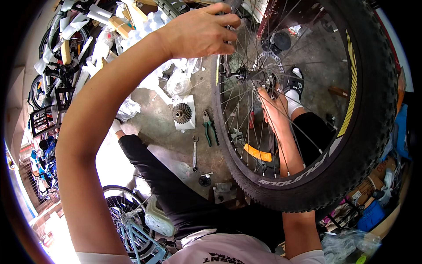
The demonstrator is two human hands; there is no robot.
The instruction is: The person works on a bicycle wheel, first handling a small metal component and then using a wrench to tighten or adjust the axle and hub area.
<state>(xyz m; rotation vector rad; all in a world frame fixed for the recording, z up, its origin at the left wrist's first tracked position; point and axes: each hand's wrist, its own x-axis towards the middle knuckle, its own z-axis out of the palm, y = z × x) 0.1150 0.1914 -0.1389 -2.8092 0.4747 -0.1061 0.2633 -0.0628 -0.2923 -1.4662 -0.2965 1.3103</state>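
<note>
A large bicycle wheel point(368, 127) with a knobby black tyre stands upright, tilted, before me. My left hand point(206, 33) is at the far left of its rim, fingers curled over the edge. Seen through the spokes, my right hand point(276, 108) is closed close to the hub point(241, 75) and the disc brake rotor point(269, 59); what its fingers hold is partly hidden. Left of the wheel, a sprocket cassette point(182, 113) lies on white paper point(187, 125). Beside it are green-handled pliers point(209, 128) and an open-end spanner point(194, 154).
A small black round part point(204, 180) lies on the concrete floor nearer me. Behind the spokes are an orange-and-black item point(257, 152) and a red-handled tool point(251, 119). Plastic wrapping point(127, 110) piles at the left; a light-blue bicycle frame point(136, 237) stands lower left. A blue bin point(371, 215) sits lower right.
</note>
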